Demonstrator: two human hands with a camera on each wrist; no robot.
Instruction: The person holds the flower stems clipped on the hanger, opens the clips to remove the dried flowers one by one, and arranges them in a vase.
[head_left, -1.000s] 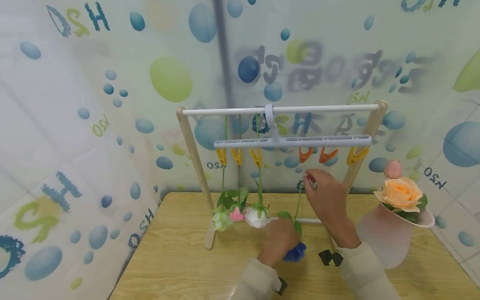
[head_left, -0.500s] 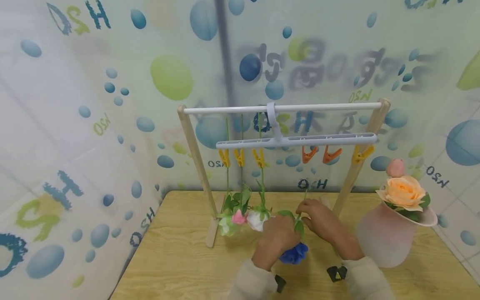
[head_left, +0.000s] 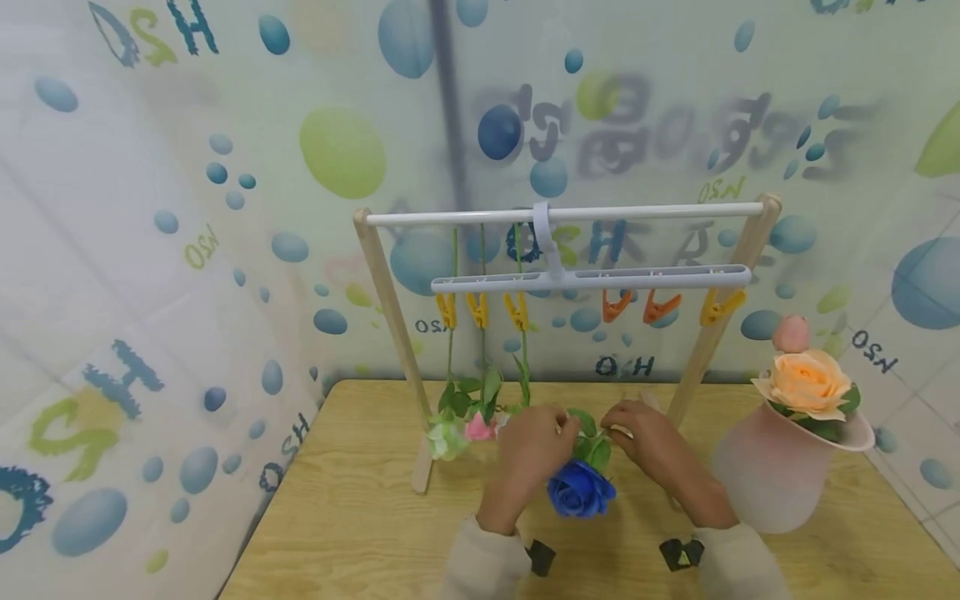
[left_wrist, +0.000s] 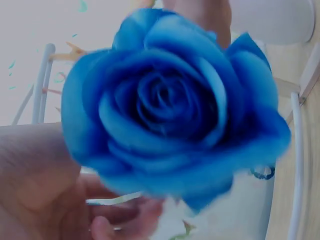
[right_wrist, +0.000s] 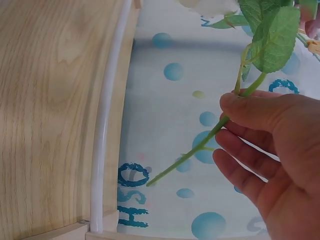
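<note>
An artificial blue rose point(head_left: 581, 489) hangs low over the table, bloom toward me. My right hand point(head_left: 652, 442) pinches its green stem point(right_wrist: 185, 157) between thumb and fingers just below the leaves point(right_wrist: 275, 42); the bare stem end sticks out past the fingers. Beside the leaves, on the other side, is my left hand point(head_left: 532, 446) with bent fingers. Whether it holds the stem is hidden; the bloom point(left_wrist: 170, 105) covers much of the left wrist view. Behind, a grey hanger point(head_left: 585, 281) carries yellow clips point(head_left: 478, 310) with flowers upside down, and orange clips point(head_left: 660, 308) with nothing in them.
A wooden stand with a white bar point(head_left: 645, 212) holds the hanger. Green point(head_left: 447, 437) and pink flowers point(head_left: 480, 427) hang at the left; a white one is mostly behind my left hand. A pale vase point(head_left: 772, 475) with an orange rose point(head_left: 810, 383) stands at the right.
My right hand has come down from near the orange clips to the blue rose's stem. My left hand has shifted up and left, and the bloom shows more fully.
</note>
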